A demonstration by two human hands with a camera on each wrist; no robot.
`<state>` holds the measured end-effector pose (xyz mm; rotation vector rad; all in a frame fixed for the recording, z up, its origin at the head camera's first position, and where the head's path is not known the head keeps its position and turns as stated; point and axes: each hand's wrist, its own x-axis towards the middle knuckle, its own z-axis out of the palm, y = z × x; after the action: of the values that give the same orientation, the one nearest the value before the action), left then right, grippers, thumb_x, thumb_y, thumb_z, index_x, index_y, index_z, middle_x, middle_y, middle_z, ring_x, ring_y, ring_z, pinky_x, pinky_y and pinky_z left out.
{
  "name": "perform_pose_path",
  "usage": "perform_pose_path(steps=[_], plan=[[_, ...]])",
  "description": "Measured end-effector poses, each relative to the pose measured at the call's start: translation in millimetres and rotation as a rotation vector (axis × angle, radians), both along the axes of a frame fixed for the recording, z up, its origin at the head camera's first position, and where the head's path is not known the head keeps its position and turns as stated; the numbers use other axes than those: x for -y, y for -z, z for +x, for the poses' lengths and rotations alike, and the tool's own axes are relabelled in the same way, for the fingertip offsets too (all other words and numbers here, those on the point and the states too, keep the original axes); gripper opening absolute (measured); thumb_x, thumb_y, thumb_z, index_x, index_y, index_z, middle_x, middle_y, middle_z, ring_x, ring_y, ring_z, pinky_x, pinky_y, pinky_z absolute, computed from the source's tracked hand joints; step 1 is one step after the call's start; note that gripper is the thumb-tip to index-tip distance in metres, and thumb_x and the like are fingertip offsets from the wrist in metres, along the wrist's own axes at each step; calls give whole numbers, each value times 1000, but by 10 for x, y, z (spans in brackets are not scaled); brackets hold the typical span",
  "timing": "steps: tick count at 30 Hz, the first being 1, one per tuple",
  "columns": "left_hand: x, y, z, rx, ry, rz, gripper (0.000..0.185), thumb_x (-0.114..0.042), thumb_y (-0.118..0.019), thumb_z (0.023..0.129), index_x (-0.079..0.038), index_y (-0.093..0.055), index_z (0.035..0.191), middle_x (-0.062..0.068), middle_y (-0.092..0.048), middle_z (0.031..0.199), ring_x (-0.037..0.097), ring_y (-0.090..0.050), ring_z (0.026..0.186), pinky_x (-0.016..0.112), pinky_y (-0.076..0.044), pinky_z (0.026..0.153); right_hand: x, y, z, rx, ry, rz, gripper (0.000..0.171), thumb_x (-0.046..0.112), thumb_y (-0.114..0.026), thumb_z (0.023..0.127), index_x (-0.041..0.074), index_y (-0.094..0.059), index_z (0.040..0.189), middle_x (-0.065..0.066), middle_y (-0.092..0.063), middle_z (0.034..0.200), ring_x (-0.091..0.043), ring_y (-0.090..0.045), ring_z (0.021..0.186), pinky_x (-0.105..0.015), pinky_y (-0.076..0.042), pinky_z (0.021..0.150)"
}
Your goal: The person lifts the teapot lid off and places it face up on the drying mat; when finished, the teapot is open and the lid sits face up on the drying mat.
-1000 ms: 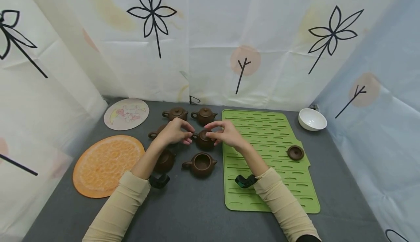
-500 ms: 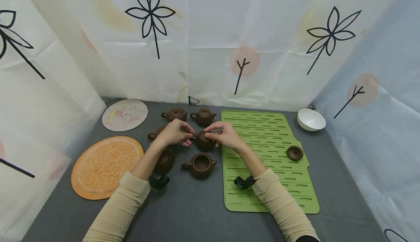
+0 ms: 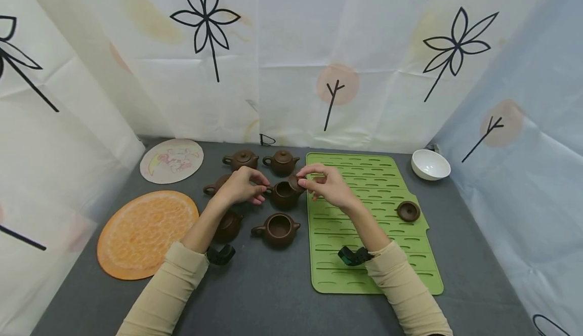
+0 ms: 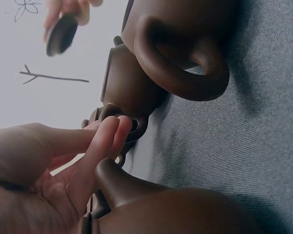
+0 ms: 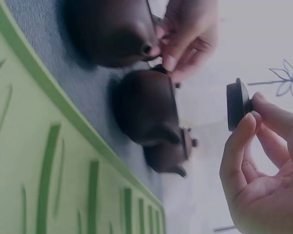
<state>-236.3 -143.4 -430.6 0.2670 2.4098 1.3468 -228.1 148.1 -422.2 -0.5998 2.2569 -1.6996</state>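
My left hand (image 3: 240,185) pinches the handle of a small brown teapot (image 3: 283,200), which stands uncovered on the grey cloth beside the green mat. Above and to the right of its opening, my right hand (image 3: 329,186) holds a brown teapot lid (image 5: 236,105) by the knob, tilted and clear of the pot. A second uncovered teapot (image 3: 279,230) stands in front of the held one. Another brown lid (image 3: 408,211) lies upside down at the right of the mat. In the left wrist view a nearby teapot's spout (image 4: 119,183) rises close to my left fingers.
Two lidded teapots, one at back left (image 3: 241,159) and one at back right (image 3: 281,162), stand behind my hands. My left arm partly hides other teapots (image 3: 229,226). The green mat (image 3: 364,270) lies right, a white bowl (image 3: 430,165) behind it. Two round placemats (image 3: 146,235) lie left.
My right hand has lifted the lid off the teapot and drawn it up and to the right, exposing the pot's opening. My left hand has stayed at the handle.
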Motion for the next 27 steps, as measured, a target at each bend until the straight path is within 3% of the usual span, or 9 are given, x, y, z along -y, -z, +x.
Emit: perform_pose_path(steps=[5, 11, 16, 21, 24, 27], plan=[[8, 4, 10, -15, -1, -4, 17, -1, -67, 106, 2, -77, 120, 25, -76, 120, 13, -80, 75, 32, -69, 71, -264, -99, 72, -5, 0, 6, 26, 11, -70, 107, 1, -72, 131, -22, -57, 157, -15, -66, 81, -35, -62, 64], [-1, 6, 11, -27, 4, -4, 16, -1, -67, 106, 2, -77, 119, 26, -76, 119, 13, -79, 74, 33, -69, 71, -628, -168, 142, -19, 39, 10, 30, 11, -67, 108, -1, -67, 136, -20, -65, 141, -10, -69, 80, -37, -65, 68], [-6, 19, 8, -32, -1, -13, 16, -1, -66, 106, 2, -77, 118, 25, -76, 119, 12, -79, 74, 32, -69, 70, -940, -190, 190, -41, 89, 13, 33, 11, -64, 111, -4, -61, 140, -11, -63, 131, -17, -74, 84, -34, -66, 70], [-9, 28, 8, -32, -3, -21, 16, -1, -66, 107, 1, -76, 119, 23, -76, 118, 12, -79, 74, 31, -69, 69, -1232, -220, 233, -65, 118, 30, 39, 12, -59, 113, -5, -53, 147, -22, -55, 146, -17, -77, 92, -34, -68, 75], [-9, 26, 11, -32, -6, -20, 16, -1, -66, 107, 1, -76, 119, 23, -76, 118, 13, -79, 74, 32, -69, 70, -1397, -240, 256, -80, 114, 40, 45, 13, -56, 114, 0, -48, 156, -29, -49, 152, -12, -79, 95, -34, -69, 81], [-7, 25, 12, -29, -9, -18, 16, -1, -66, 107, 1, -76, 119, 22, -75, 118, 13, -79, 74, 32, -69, 70, -1565, -240, 264, -91, 96, 37, 48, 12, -52, 116, 6, -46, 163, -24, -49, 149, -10, -80, 99, -32, -69, 88]])
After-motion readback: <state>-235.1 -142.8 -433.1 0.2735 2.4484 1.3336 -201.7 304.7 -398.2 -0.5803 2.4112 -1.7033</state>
